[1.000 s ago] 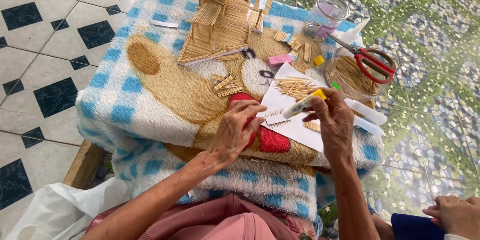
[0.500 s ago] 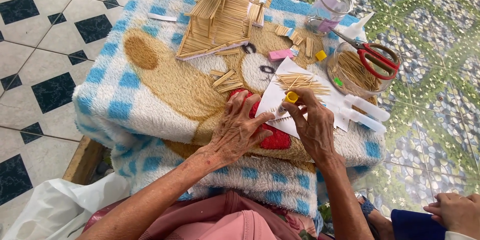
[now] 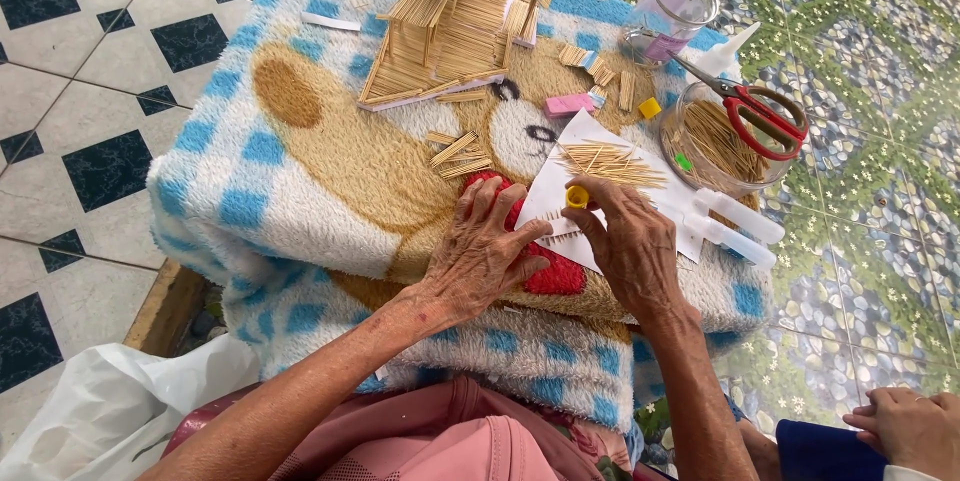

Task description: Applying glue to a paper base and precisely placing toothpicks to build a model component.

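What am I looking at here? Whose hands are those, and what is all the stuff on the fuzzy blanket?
The picture comes from a camera worn on a person's head, looking down, so you see that person's own two hands. The left hand rests flat on a fluffy blue and white blanket with a bear on it. The right hand holds a small yellow thing, perhaps a cap or glue tip, over a white sheet of paper. On the paper lies a pile of thin wooden sticks. Further back stands a little house built of sticks. At the right are red scissors lying across a clear jar of sticks. The hand at the bottom right corner belongs to someone else.
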